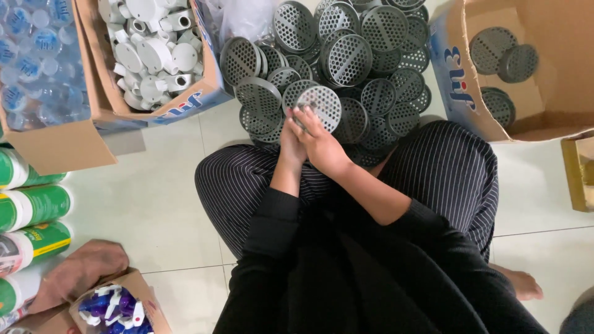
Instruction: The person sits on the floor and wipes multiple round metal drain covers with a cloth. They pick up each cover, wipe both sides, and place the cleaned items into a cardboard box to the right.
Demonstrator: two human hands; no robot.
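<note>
Seated on the white tiled floor (161, 210) in striped trousers (451, 173), I hold one grey perforated disc (320, 105) at the near edge of the heap of grey perforated discs (352, 55). My left hand (291, 145) and my right hand (322, 145) press together, fingers closed on the disc's lower rim; the disc stands tilted, its holed face toward me, touching the heap behind it. To my right, an open cardboard box (458, 93) contains a few more discs of the same kind. To my left, a second carton (185, 102) holds white plastic fittings (151, 52), with a box of clear bottles (37, 55) beside it. Green-labelled bottles (34, 207) lie at the left edge. Another person's hand (80, 272) rests on a small box of blue-and-white caps (114, 308).
</note>
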